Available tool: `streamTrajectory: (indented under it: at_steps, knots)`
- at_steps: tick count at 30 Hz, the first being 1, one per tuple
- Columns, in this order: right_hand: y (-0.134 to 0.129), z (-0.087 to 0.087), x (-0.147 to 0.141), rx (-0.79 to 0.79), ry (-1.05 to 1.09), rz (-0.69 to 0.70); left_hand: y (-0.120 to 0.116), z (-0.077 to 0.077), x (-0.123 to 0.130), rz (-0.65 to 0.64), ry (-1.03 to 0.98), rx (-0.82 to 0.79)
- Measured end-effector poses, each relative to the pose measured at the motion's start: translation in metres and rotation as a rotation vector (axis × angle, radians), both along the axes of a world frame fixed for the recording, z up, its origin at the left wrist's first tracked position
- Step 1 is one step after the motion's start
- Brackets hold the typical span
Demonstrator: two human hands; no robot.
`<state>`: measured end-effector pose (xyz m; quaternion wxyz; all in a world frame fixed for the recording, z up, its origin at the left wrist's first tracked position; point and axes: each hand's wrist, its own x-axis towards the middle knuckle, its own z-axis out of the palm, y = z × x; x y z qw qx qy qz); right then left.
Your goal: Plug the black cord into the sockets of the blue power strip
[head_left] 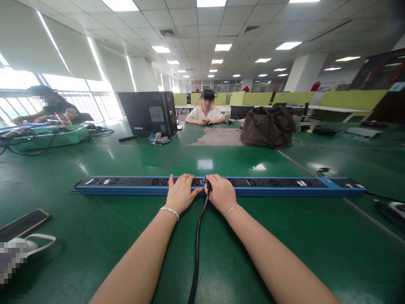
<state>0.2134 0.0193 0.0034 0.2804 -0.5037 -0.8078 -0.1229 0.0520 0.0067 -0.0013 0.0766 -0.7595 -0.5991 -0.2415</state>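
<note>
A long blue power strip with a black face and rows of sockets lies across the green table in front of me. My left hand rests palm down over its middle, thumb spread and fingers stretched out toward the far edge. Close beside it, my right hand is closed around a black plug at the strip's centre. From the plug a thick black cable runs down toward me. Fingers hide most of the plug, and I cannot tell how deep it sits in a socket.
A phone lies at left near a white strap. Farther back stand a green basket of cables, a black computer case, gloves and a brown bag. One person sits opposite, another at far left. A dark device lies right.
</note>
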Motion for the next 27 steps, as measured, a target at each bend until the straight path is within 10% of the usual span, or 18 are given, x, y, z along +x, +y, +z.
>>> streamTrajectory:
  at_steps: [27]
  knots:
    - [0.007,-0.012,0.001,-0.046,0.119,0.057,0.005,-0.006,0.008,-0.065,-0.009,0.005]
